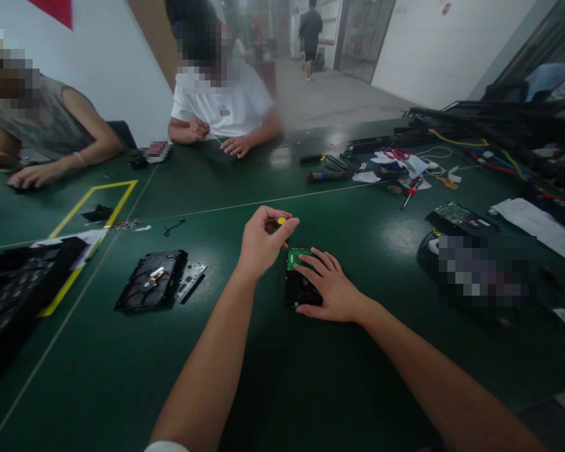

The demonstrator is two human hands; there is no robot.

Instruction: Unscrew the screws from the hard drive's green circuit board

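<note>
A hard drive (292, 287) with a green circuit board (292, 257) lies on the dark green table (273, 389) in front of me. My right hand (332, 285) rests on its right side, fingers spread over the board and the black casing. Above the drive's upper left end, my left hand (266, 242) is closed in a pinch around a small tool with a yellow end (282, 221). The rest of that tool is mostly hidden by the fingers. To the left lie another black drive (153, 280) and a loose circuit board (191, 280).
Black equipment (26, 295) stands at the left edge. At the right are another drive (461, 218), a white cloth (539, 227), a red screwdriver (409, 193) and tangled cables (503, 157). Two people sit across the table; one person (311, 34) stands farther back.
</note>
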